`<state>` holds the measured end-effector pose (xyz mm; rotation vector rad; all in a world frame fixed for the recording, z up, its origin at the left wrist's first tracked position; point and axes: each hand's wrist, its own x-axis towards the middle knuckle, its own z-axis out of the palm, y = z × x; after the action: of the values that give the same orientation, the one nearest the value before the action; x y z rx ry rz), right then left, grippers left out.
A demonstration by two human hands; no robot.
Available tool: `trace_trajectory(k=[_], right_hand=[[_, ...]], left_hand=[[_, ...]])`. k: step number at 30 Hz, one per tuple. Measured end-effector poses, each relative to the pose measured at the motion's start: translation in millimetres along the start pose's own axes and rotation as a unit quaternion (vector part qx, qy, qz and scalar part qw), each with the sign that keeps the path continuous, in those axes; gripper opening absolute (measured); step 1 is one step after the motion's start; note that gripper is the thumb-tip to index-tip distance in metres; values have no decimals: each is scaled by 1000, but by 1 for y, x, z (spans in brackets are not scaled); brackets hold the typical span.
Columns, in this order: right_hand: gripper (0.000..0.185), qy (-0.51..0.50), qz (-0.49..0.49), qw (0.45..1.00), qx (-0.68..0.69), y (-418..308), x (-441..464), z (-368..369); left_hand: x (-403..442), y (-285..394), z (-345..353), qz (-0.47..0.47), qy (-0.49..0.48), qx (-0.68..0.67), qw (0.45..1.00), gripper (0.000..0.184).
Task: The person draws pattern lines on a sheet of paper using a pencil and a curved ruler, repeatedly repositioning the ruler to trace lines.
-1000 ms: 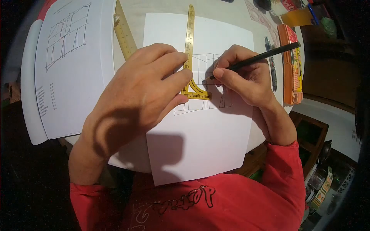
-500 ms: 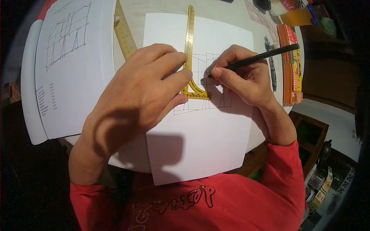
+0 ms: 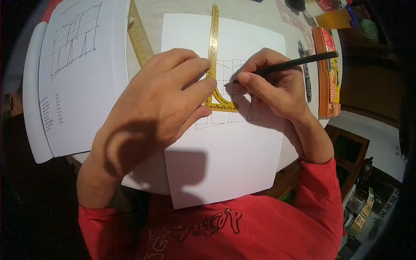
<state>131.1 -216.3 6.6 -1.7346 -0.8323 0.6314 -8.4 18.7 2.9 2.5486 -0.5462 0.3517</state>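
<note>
Fingers (image 3: 197,90) of the left hand (image 3: 147,99) are spread a bit and pressed onto a yellow L-shaped ruler (image 3: 213,39), which is laid across a line drawing on white paper (image 3: 225,160). A black pencil (image 3: 299,62) is pinched in the right hand (image 3: 277,89), tip just beside the ruler. Paper's hung over the tabletop's (image 3: 253,16) near edge; an orange box (image 3: 322,71) is parked along the right edge.

and i'm looking from the wearer's head, facing forward and steeply down, close over the white rectangular paper sheet (image 3: 234,160), red fabric shirt (image 3: 273,229) along the bottom edge.
</note>
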Motion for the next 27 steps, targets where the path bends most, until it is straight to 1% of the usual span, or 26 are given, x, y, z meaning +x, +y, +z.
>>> trace_trajectory(k=[9, 18, 27], right_hand=[[8, 9, 31, 999, 43, -7, -1, 0], [7, 2, -28, 999, 24, 2, 0, 0], [7, 5, -11, 1000, 29, -2, 0, -1]], left_hand=[[1, 1, -3, 2, -2, -2, 1000, 36], [0, 2, 0, -3, 0, 9, 1000, 37], [-1, 1, 0, -1, 3, 8, 1000, 36]])
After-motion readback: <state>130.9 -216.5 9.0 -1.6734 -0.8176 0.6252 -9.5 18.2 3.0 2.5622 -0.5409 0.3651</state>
